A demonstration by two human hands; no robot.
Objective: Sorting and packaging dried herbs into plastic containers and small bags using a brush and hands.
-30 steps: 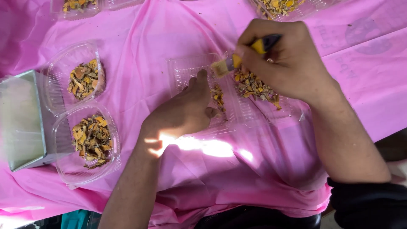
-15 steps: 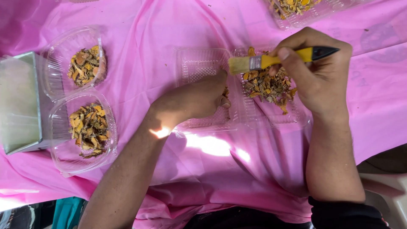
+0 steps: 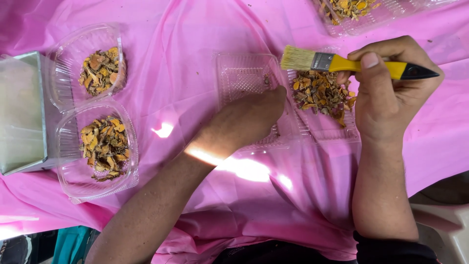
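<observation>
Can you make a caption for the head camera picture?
Right hand holds a brush over dried pieces; left hand steadies the tray.

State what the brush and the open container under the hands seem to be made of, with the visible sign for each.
Brush: pale bristles, shiny metal band, glossy yellow-and-black handle, probably plastic or painted wood. Open container: thin clear plastic; the pink cloth shows through its ribbed, glinting base.

Glossy clear plastic tray [image 3: 246, 78], smooth pink sheet [image 3: 181, 63], bristly metal-ferruled brush [image 3: 342, 63].

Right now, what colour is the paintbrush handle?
Yellow with a black end, on the paintbrush in the right hand; head view.
</observation>
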